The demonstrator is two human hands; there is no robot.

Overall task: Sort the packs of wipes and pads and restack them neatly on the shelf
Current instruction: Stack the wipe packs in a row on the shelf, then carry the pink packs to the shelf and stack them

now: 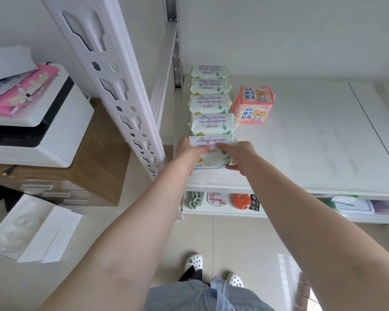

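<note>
Hands [213,153] grip front wipes pack [212,161] on shelf [312,140].

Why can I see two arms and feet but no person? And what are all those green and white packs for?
The camera sits on the person's head and looks down, so you see what they see: their own arms, their shoes on the floor, and a white shelf in front of them. There is only this one picture.

On the shelf, green and white packs of wipes lie in a row that runs away from the person. Beside the row stand two pink packs, one stacked on the other.

The left hand and the right hand grip the nearest pack from both sides, at the front of the row. The person is tidying the packs into neat lines.
</note>
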